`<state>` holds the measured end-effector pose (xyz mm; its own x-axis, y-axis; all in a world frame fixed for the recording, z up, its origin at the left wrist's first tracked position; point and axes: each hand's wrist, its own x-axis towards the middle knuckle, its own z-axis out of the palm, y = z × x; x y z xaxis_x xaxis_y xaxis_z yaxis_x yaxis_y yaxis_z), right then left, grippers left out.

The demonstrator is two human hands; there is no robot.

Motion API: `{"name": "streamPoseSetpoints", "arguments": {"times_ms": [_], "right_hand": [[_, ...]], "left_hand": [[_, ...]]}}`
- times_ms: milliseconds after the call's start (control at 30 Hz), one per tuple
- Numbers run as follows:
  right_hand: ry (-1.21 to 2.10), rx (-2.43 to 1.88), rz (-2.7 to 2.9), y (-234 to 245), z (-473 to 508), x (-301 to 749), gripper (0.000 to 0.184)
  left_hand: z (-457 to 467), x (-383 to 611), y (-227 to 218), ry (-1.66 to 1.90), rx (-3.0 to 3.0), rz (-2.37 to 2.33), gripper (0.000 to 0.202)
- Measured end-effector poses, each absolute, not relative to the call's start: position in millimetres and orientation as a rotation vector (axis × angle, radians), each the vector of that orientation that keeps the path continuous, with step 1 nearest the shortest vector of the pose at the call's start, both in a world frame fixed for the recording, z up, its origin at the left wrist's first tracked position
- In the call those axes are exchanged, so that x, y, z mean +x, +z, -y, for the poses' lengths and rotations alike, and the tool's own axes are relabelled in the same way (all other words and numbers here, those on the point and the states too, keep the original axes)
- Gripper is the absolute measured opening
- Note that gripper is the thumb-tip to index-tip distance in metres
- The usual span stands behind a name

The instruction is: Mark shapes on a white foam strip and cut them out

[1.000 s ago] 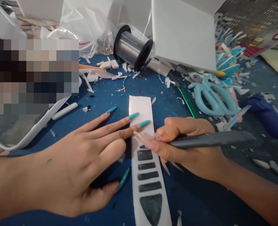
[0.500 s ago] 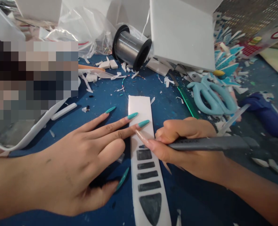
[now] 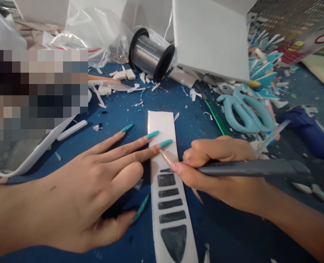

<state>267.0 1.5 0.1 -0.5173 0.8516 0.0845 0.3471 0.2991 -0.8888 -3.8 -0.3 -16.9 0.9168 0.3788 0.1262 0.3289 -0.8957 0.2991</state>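
A long white foam strip (image 3: 162, 122) lies on the blue table, running toward me. Dark grey bars and a rounded triangle are drawn along its nearer half. My left hand (image 3: 93, 182), with long teal nails, lies flat with its fingers spread; two fingertips rest on the strip. My right hand (image 3: 217, 164) is closed round a dark grey marker pen (image 3: 241, 168). The pen's tip meets the strip just above the topmost bar, at a short dark line. My right thumb hides part of the pen near its tip.
Beyond the strip lie a wire spool (image 3: 151, 54), a green craft knife (image 3: 217, 117) and light-blue scissors (image 3: 247, 111). A dark-blue tool (image 3: 310, 131), perhaps a glue gun, is at right. A mirror-like white-rimmed object (image 3: 38, 157) stands left. White scraps litter the blue table (image 3: 118, 106).
The dark line above the top bar reaches further left, with the pen tip slightly shifted that way. My left hand stays pressed on the strip. The whole view has shifted slightly.
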Motion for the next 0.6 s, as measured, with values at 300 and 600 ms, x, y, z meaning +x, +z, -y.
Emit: {"name": "streamPoseSetpoints", "arguments": {"times_ms": [300, 600], "right_hand": [[1.085, -1.065, 2.063, -0.4, -4.4, 268.9, 0.047], [1.047, -1.041, 2.055, 1.5, -4.2, 268.1, 0.048]], "left_hand": [[-0.2, -2.2, -15.5, 0.264, 2.763, -0.522, 0.029], [0.1, -2.5, -14.7, 0.247, 2.772, -0.544, 0.024]]}}
